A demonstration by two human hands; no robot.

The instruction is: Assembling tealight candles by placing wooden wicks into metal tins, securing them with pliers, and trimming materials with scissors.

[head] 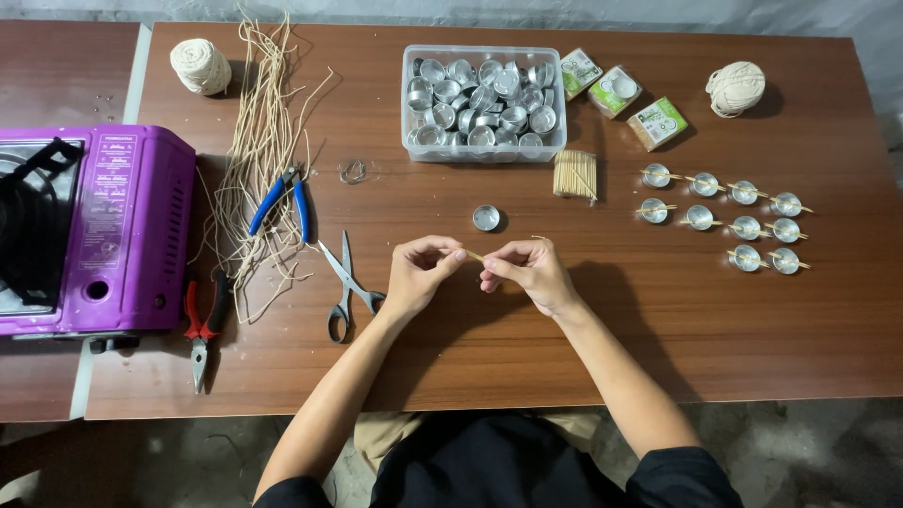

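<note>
Small stick point(475, 255) between both hands

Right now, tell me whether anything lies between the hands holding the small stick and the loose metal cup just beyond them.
Nothing visible does. Bare table separates the left hand and right hand, pinching the small stick, from the metal cup.

We see an evenly, moderately lit view, soft light falling from above and slightly left. The brown wooden table point(527, 348) carries faint shadows to the right of the forearms. Small glints sit on the clear plastic box of silver metal cups point(483, 102). Focus is sharp throughout; the far table edge bows a little, and the floor below lies dim.
</note>
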